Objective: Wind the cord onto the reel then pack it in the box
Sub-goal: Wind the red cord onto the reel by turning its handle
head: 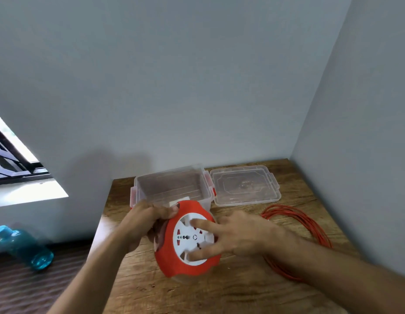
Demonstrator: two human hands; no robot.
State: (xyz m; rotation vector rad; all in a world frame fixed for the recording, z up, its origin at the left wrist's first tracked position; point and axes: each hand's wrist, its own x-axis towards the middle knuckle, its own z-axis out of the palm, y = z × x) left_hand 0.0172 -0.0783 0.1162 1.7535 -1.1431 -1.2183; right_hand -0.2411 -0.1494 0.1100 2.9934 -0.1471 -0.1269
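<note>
A red reel point(174, 266) with a white socket face is held tilted just above the wooden table point(151, 288). My left hand point(142, 219) grips its upper left rim. My right hand point(235, 234) rests spread on the white face, with fingers in its recesses. The orange cord point(310, 225) lies in loose loops on the table to the right, behind my right forearm. A clear plastic box point(172, 184) with red clips stands open just behind the reel.
The box's clear lid point(244, 184) lies flat to the right of the box. Grey walls close in behind and on the right. A blue bottle point(24, 245) lies on the floor at the left, below a window.
</note>
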